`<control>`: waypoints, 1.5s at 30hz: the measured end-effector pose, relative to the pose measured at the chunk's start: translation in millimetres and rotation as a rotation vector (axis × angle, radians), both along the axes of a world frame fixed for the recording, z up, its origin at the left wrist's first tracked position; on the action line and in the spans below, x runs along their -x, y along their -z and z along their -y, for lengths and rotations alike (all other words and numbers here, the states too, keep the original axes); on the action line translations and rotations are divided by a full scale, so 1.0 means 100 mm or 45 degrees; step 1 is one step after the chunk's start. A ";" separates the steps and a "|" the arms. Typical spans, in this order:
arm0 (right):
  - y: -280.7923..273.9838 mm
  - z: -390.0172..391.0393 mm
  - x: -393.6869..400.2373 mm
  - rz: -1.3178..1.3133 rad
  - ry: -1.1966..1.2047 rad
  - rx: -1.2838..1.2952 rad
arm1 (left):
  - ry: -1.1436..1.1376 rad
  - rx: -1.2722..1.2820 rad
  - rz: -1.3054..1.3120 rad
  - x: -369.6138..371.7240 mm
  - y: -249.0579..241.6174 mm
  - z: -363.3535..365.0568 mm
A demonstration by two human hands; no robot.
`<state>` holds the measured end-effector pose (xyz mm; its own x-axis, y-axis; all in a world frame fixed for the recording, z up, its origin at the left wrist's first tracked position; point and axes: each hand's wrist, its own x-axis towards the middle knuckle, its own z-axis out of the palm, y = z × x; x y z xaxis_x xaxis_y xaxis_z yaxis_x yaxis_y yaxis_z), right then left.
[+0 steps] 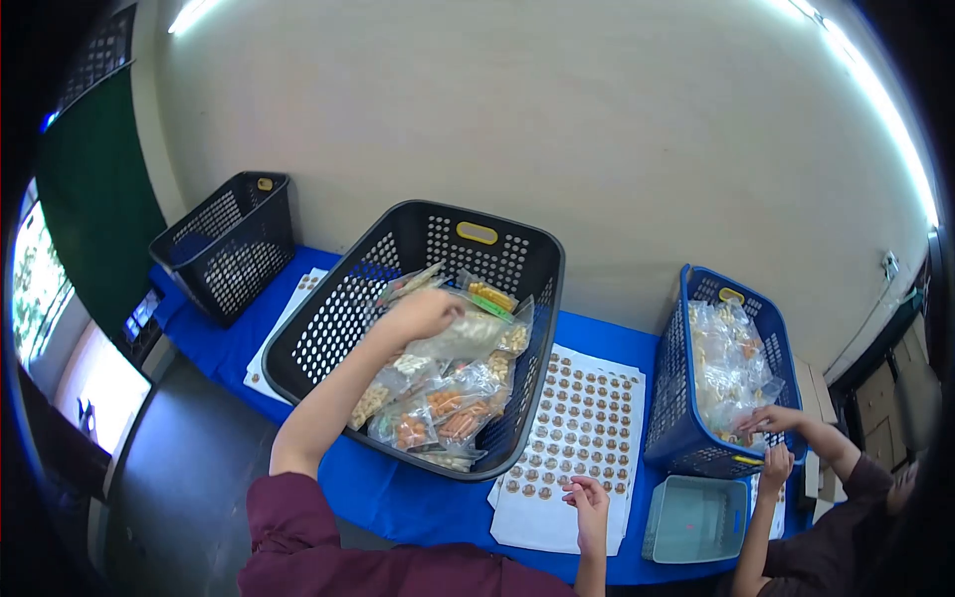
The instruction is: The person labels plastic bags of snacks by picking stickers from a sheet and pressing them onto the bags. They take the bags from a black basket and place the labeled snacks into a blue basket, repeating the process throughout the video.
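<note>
My left hand [428,314] reaches into a large black basket [542,261], its fingers closed on a clear plastic bag [472,335] of pale food pieces. Other clear bags lie under and around it, among them a bag of orange pieces [411,431] and a bag of yellow pieces with a green label [490,296]. My right hand [589,499] hovers over the lower right of a sheet of round brown stickers [582,423]. Its fingers are curled together at the tips; anything between them is too small to make out.
A co-worker's hands [774,423] are at a blue basket [668,398] of bagged food on the right. A small grey-green tray [696,517] stands before it. Another black basket [239,261] is at the far left. A blue cloth [398,502] covers the table along the wall.
</note>
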<state>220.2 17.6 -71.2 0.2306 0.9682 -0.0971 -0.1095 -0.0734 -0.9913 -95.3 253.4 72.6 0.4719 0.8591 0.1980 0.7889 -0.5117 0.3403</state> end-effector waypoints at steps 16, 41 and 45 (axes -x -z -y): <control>-1.04 -0.03 -0.05 -0.145 -0.627 -0.428 | 0.543 0.075 0.612 -0.51 -0.42 1.35; -0.62 0.18 0.73 0.357 -1.051 -0.223 | -0.089 0.464 1.713 -0.21 0.41 2.43; 0.24 -0.14 0.35 0.574 -0.589 -0.061 | -0.438 0.187 2.135 0.28 0.37 2.57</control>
